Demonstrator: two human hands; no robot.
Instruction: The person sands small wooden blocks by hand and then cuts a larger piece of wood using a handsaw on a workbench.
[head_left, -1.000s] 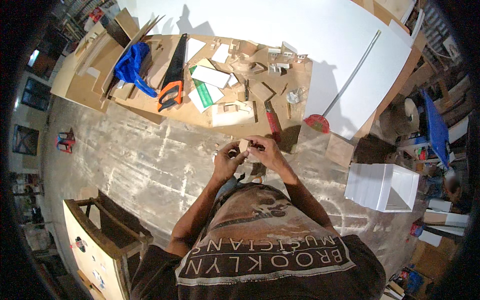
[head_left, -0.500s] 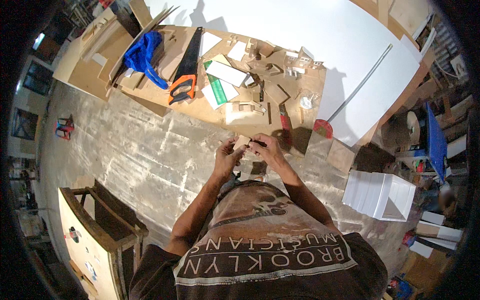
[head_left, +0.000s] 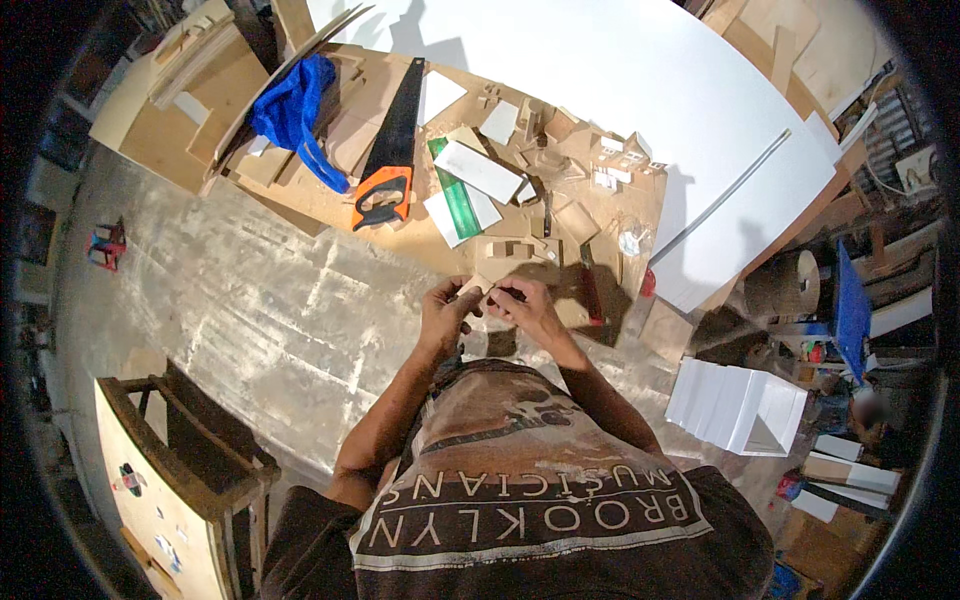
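My left hand [head_left: 443, 316] and my right hand [head_left: 528, 308] meet at the table's near edge, just in front of my body. Between them is a small flat tan piece [head_left: 484, 283] that looks like thin wood. The left fingers pinch its left side, while the right fingertips close on its right corner. Just beyond lie small wooden blocks [head_left: 508, 249] on a pale board. A red-handled tool [head_left: 592, 295] rests in shadow to the right of my right hand. Farther off stands a little model house [head_left: 628, 153] among wood offcuts.
An orange-handled saw [head_left: 392, 150], a green strip [head_left: 456, 200] and a blue cloth [head_left: 293, 112] lie on the table's left half. A long metal ruler [head_left: 722, 190] crosses the white panel [head_left: 600, 60]. A white box-like container [head_left: 735, 405] stands right; a wooden workbench [head_left: 165, 480] lower left.
My view has shifted, so the table and saw sit slightly lower and farther right. Both hands still grip the tan piece, now overlapping the table's edge; the right fingers have shifted on it.
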